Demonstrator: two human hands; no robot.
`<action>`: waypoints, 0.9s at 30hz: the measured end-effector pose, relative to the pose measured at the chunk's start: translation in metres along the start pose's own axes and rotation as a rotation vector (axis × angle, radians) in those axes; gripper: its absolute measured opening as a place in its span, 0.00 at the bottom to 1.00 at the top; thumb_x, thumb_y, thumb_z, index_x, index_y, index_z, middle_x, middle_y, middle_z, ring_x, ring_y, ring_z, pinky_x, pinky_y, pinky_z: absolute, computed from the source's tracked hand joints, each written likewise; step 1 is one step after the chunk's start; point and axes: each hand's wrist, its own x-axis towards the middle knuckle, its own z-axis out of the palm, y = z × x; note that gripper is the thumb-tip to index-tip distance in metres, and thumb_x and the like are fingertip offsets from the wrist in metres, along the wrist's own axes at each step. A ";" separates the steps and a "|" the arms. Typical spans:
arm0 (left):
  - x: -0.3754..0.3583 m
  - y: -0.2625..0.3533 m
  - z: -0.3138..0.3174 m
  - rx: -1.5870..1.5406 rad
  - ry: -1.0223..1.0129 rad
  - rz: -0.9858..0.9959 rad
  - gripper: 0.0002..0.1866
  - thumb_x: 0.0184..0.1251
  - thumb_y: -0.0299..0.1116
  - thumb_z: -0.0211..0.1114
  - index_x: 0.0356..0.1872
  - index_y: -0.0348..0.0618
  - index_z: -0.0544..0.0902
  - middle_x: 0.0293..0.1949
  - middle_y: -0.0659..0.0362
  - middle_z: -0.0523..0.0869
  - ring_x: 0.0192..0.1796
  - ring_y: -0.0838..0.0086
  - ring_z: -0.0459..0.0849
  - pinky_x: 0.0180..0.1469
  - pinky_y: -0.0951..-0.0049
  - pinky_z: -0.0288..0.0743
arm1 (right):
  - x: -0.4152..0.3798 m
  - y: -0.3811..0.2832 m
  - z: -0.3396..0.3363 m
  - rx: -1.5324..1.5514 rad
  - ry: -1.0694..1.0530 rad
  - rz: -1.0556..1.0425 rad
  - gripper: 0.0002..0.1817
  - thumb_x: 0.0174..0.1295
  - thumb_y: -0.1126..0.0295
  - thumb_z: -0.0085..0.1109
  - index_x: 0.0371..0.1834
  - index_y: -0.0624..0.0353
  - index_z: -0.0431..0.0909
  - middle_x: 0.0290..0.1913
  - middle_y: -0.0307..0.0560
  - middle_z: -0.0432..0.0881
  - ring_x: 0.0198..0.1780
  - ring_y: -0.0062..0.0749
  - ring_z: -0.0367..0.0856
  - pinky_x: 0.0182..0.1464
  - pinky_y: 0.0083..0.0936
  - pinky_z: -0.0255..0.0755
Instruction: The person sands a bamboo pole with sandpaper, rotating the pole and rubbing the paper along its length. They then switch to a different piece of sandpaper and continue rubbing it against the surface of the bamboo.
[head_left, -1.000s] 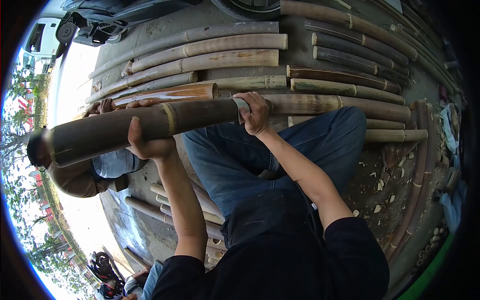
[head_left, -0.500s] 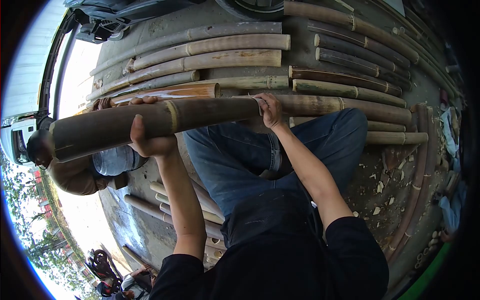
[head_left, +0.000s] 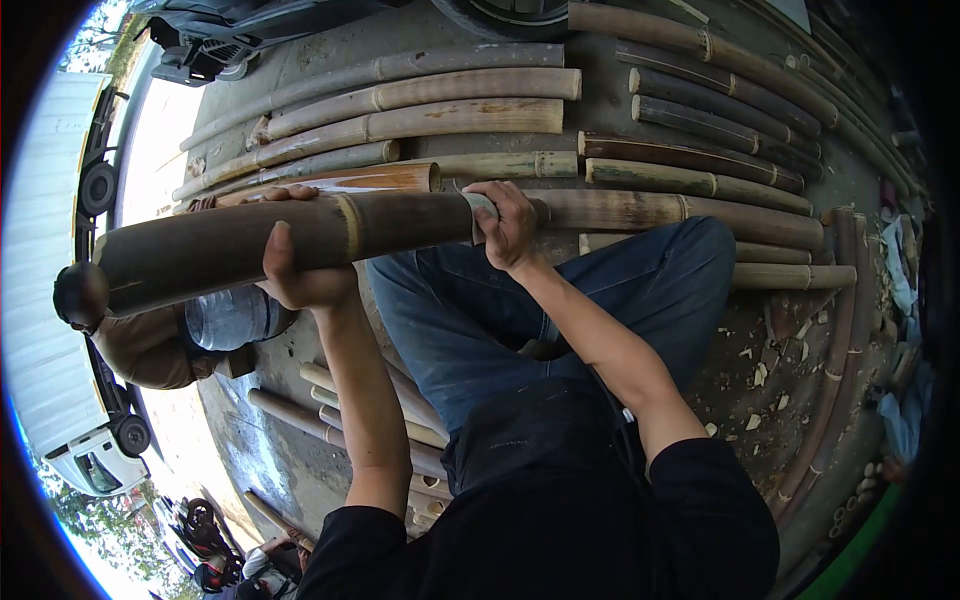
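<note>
A thick dark bamboo pole (head_left: pixel 215 247) lies across in front of me, its wide cut end at the left. My left hand (head_left: pixel 312 285) is wrapped round it from below, thumb on the near side, close to a pale node ring. My right hand (head_left: pixel 510 228) is closed on a thin, pale grey sheet that looks like sandpaper (head_left: pixel 484 206), folded over the pole. Right of that hand, a lighter brown bamboo pole (head_left: pixel 620 208) runs in line, over my crossed legs' far side; the overlap is partly hidden.
Several bamboo poles (head_left: pixel 470 88) lie in rows beyond me. A person in a brown top (head_left: pixel 150 350) sits at the left by a clear plastic container (head_left: pixel 228 320). Pale chips (head_left: pixel 758 375) litter the ground at right. A motorbike wheel (head_left: pixel 505 15) stands at the top.
My right hand has slid left along the dark pole with the sandpaper, towards my left hand. My left hand stays put. In the background, a white truck has moved down the left side.
</note>
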 end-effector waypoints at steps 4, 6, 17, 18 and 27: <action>-0.002 0.002 0.010 0.021 -0.032 0.014 0.30 0.59 0.39 0.64 0.63 0.40 0.72 0.48 0.48 0.83 0.50 0.58 0.85 0.62 0.56 0.76 | 0.025 -0.062 0.013 0.032 -0.060 -0.072 0.28 0.74 0.42 0.50 0.49 0.57 0.85 0.38 0.53 0.86 0.42 0.52 0.85 0.46 0.42 0.77; -0.004 0.001 0.012 0.008 -0.014 -0.013 0.30 0.59 0.39 0.64 0.63 0.40 0.72 0.49 0.48 0.83 0.51 0.58 0.85 0.62 0.56 0.76 | 0.039 -0.097 0.020 0.076 -0.031 -0.145 0.29 0.73 0.41 0.51 0.50 0.57 0.84 0.37 0.53 0.85 0.41 0.53 0.84 0.45 0.43 0.77; 0.006 -0.004 -0.024 -0.019 0.020 -0.056 0.31 0.59 0.38 0.62 0.64 0.37 0.70 0.49 0.47 0.83 0.51 0.58 0.84 0.62 0.52 0.79 | 0.010 -0.009 0.006 -0.002 -0.111 -0.007 0.32 0.74 0.36 0.47 0.40 0.55 0.86 0.36 0.48 0.88 0.42 0.51 0.85 0.48 0.43 0.77; 0.006 -0.005 -0.029 0.007 0.016 -0.051 0.31 0.59 0.38 0.61 0.64 0.37 0.70 0.49 0.47 0.82 0.51 0.58 0.84 0.62 0.51 0.79 | 0.005 0.010 -0.001 -0.006 -0.128 0.012 0.32 0.74 0.37 0.46 0.40 0.56 0.86 0.36 0.49 0.88 0.42 0.52 0.85 0.48 0.43 0.77; 0.003 -0.002 -0.013 -0.118 -0.088 -0.045 0.36 0.55 0.40 0.65 0.66 0.36 0.71 0.52 0.46 0.81 0.54 0.56 0.82 0.67 0.57 0.73 | -0.013 0.120 -0.038 -0.037 -0.404 0.254 0.32 0.74 0.41 0.43 0.35 0.59 0.85 0.37 0.59 0.86 0.42 0.60 0.83 0.47 0.45 0.74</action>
